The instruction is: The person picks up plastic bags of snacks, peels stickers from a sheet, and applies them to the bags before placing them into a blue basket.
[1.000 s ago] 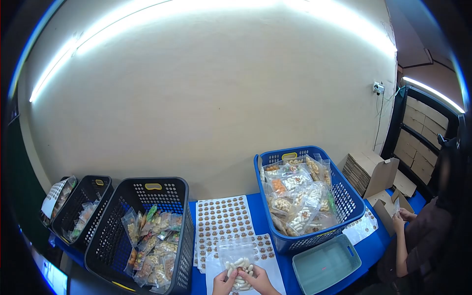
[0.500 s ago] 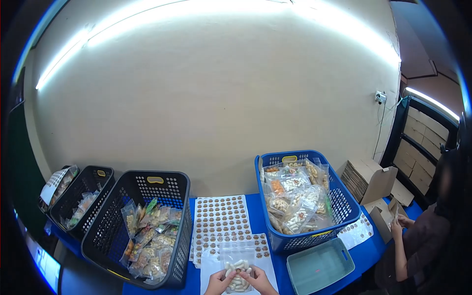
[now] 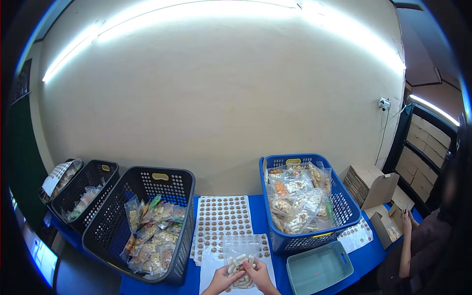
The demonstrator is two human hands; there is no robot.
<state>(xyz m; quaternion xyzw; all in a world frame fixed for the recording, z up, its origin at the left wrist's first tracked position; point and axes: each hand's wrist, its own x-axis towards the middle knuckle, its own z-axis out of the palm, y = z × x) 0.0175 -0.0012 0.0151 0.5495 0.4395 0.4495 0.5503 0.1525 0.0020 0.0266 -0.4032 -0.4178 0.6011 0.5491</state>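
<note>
Near the front edge of the blue table, a clear bag of white pieces (image 3: 239, 259) lies over the sticker sheets (image 3: 223, 216), a round sticker on its front. My left hand (image 3: 222, 281) grips the bag's left side, with its thumb near the sticker. From the right, my right hand (image 3: 261, 276) holds the same bag, its thumb at the sticker. The bag's upper part stands flat and see-through above my fingers.
Black baskets (image 3: 184, 196) of filled bags stand left. A blue basket (image 3: 275, 241) of bags and a green tray (image 3: 319, 268) are right. Farther right, a person (image 3: 418, 246) has hands above an open carton (image 3: 381, 231), beside stacked cardboard (image 3: 358, 187).
My right thumb has moved higher on the bag, and the bag's top has shifted slightly up. The person's hands at right have risen from the carton. The whole view has shifted a little.
</note>
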